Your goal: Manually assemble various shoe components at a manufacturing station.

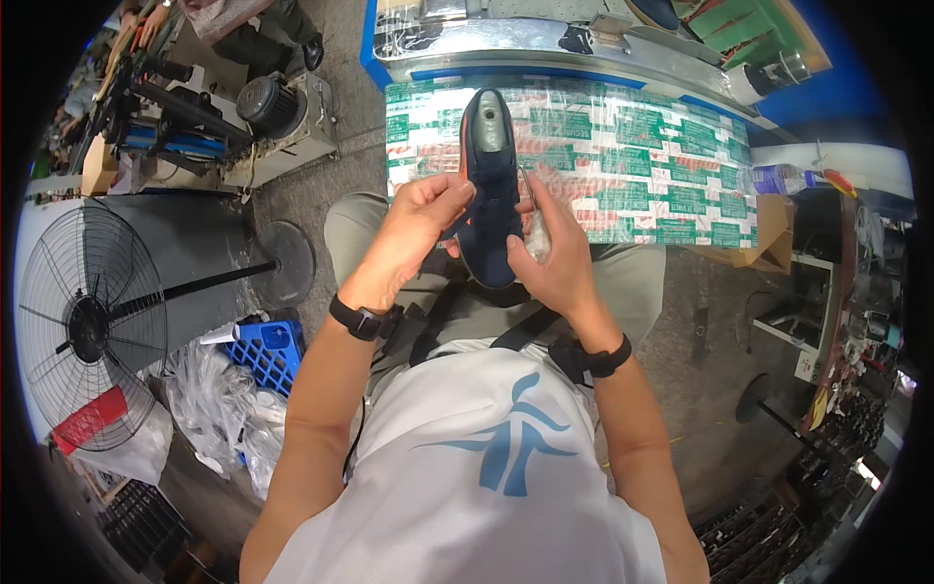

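A navy shoe (487,219) with an orange strip along its left side is held upright in front of me, its toe toward my body. Inside its opening shows a pale, shiny insert with a round dark hole. My left hand (424,219) pinches at the shoe's left edge, fingertips together; the exact bit between them is hidden. Along the shoe's right side, my right hand (558,243) is closed, its thumb near the toe. In that palm lies a slim metal tool (536,236) with a pale, wrapped-looking handle; its tip runs up beside the shoe.
Beyond the shoe is a worktop (632,161) covered in green-and-white printed wrap, with a metal-edged machine bench (545,39) behind. To the left stand a black fan (89,326), a blue plastic crate (268,355) and a motor (269,104). A bottle (781,179) is at right.
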The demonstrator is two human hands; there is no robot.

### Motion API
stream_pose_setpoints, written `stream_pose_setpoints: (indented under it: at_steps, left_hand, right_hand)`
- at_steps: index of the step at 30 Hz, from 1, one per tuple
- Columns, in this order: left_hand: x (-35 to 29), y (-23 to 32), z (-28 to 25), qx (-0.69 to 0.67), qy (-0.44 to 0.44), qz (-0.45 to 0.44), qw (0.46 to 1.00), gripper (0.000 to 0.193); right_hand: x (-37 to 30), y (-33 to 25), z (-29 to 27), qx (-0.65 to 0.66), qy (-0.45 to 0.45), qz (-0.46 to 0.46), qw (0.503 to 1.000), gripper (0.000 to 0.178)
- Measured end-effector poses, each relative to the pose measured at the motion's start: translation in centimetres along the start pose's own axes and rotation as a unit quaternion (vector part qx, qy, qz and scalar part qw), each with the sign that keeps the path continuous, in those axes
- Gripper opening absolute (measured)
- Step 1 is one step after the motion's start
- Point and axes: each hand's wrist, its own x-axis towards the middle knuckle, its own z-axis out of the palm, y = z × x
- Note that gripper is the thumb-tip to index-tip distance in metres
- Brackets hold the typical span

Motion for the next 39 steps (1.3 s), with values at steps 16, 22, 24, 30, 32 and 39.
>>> stream_pose_setpoints:
  at_steps: [16, 22, 24, 30, 32, 39]
  left_hand:
    - [0.5, -1.1, -3.5, -0.015, -0.093, 0.046, 0.995, 0.026]
    - [5.0, -6.0, -11.5, 0.217, 0.052, 0.068, 0.972, 0.028]
    - [5.3, -5.0, -10.6, 0.407, 0.1, 0.083, 0.904, 0.042]
    - [12.5, -1.6, -4.1, 0.328, 0.057, 0.212, 0.919, 0.088]
    - [13.0, 0.6, -2.1, 0.294, 0.031, 0.174, 0.939, 0.095]
    - [14.0, -0.1, -2.5, 0.233, -0.052, 0.146, 0.96, 0.108]
  right_hand:
    - [3.3, 2.1, 2.2, -0.153, 0.084, -0.073, 0.982, 0.087]
    - [1.9, 6.7, -3.1, -0.072, 0.237, 0.119, 0.962, 0.079]
    - [0.1, 4.3, -2.8, -0.065, 0.152, 0.087, 0.982, 0.08]
    - [0.7, -1.1, 2.2, -0.122, -0.066, -0.067, 0.988, 0.083]
    - [1.4, 0.2, 2.9, -0.21, -0.064, -0.118, 0.968, 0.082]
    - [1.9, -1.0, 1.5, -0.214, -0.12, -0.095, 0.965, 0.08]
